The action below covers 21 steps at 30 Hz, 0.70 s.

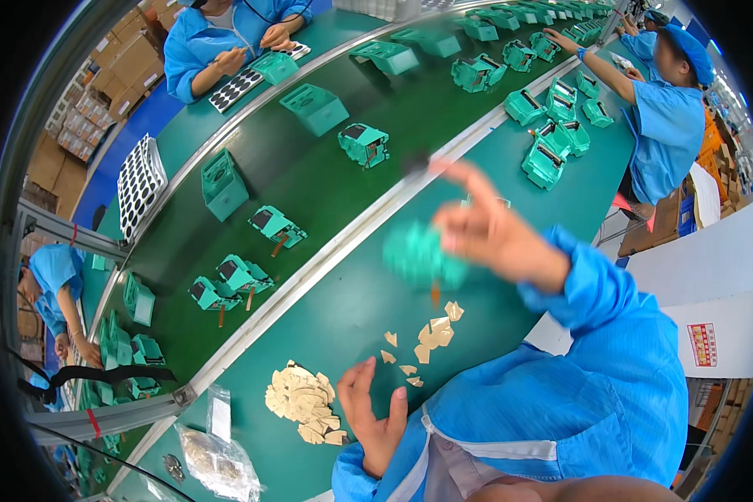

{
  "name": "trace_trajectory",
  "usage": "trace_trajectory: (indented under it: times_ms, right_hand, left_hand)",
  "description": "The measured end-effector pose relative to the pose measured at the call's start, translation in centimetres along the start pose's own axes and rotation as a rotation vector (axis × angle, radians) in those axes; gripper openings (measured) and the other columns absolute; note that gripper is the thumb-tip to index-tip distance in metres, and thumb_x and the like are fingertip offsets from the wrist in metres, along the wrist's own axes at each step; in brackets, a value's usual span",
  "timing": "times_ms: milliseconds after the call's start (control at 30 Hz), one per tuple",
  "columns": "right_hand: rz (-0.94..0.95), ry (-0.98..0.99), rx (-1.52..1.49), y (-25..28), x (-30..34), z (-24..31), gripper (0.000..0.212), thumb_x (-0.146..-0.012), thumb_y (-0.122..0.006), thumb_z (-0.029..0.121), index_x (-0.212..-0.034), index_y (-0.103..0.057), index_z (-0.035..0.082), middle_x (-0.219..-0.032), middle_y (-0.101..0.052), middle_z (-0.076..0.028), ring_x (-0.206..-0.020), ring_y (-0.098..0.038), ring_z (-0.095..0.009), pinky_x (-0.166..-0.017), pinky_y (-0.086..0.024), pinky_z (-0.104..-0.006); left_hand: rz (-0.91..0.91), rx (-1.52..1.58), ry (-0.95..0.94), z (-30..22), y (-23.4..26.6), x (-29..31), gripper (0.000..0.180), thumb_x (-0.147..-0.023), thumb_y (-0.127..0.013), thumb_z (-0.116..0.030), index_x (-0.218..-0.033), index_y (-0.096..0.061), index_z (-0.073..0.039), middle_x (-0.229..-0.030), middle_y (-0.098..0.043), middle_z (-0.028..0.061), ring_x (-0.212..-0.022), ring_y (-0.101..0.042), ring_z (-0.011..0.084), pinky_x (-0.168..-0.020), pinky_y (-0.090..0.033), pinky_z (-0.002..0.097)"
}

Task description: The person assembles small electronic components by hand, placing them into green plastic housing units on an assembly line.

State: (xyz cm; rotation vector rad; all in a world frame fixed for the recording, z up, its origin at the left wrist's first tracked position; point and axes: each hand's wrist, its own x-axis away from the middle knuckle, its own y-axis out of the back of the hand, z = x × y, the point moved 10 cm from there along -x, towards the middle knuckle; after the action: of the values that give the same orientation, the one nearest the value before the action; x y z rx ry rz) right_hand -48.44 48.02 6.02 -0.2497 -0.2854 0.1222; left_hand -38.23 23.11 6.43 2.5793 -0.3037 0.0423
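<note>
My right hand (498, 234), smeared by motion, is over the bench with thumb and fingers bent at a green plastic housing (422, 255). The housing is blurred too, and an orange ribbon strip (435, 294) hangs from its underside. A small dark blurred thing (416, 163) shows at my outstretched index fingertip; its kind cannot be made out. My left hand (374, 418) rests low over the bench, fingers apart, holding nothing. It lies between a heap of beige paper-like pieces (301, 402) and a looser scatter of the same pieces (433, 335).
A dark green conveyor (309, 226) carries green housings and covers past a metal rail (309, 284). More housings (548, 155) lie at the far right of the bench. A clear plastic bag (217, 460) sits at the near left. Co-workers (669, 117) work around the line.
</note>
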Motion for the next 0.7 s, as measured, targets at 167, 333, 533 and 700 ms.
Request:
trace_trajectory:
  times_ms: [167,333,533,700]
  right_hand:
    - [0.325,-0.315,-0.473,-9.7,7.4,-6.8,0.073,-0.097,-0.062,0.009,-0.153,-0.015,0.016,-0.096,-0.061,-0.002,-0.093,-0.058,-0.007,-0.084,-0.046,-0.0238]
    - [0.336,-0.355,-0.538,-11.2,9.2,-8.9,0.072,-0.099,-0.06,0.011,-0.153,-0.013,0.012,-0.1,-0.064,-0.006,-0.103,-0.057,-0.009,-0.089,-0.044,-0.0275]
    - [0.089,0.037,0.285,-7.0,7.5,-6.1,0.044,-0.09,-0.068,0.009,-0.13,-0.049,0.008,-0.112,-0.057,-0.009,-0.107,-0.054,-0.019,-0.094,-0.042,-0.0339]
    - [0.108,0.054,0.242,-7.5,7.8,-5.5,0.011,-0.086,-0.069,0.005,-0.086,-0.058,0.005,-0.104,-0.058,-0.008,-0.098,-0.056,-0.02,-0.088,-0.044,-0.0333]
  left_hand:
    - [0.008,0.459,0.116,-1.1,-1.4,-0.1,0.058,-0.092,-0.066,-0.023,-0.14,-0.044,0.001,-0.125,-0.055,0.0175,-0.116,-0.056,0.0287,-0.097,-0.045,0.0401]
    - [0.152,0.496,0.247,-1.2,-1.4,0.6,0.033,-0.095,-0.058,-0.01,-0.126,-0.058,0.002,-0.114,-0.062,0.0149,-0.105,-0.058,0.0216,-0.094,-0.043,0.0321]
    - [0.068,0.612,0.509,1.5,-1.3,1.5,0.02,-0.095,-0.056,-0.004,-0.112,-0.066,0.001,-0.103,-0.062,0.0081,-0.098,-0.058,0.0146,-0.088,-0.044,0.0263]
    - [0.109,0.572,0.531,1.4,-1.3,1.2,0.023,-0.09,-0.062,-0.001,-0.112,-0.065,-0.002,-0.101,-0.063,0.0058,-0.092,-0.059,0.0119,-0.085,-0.045,0.025]
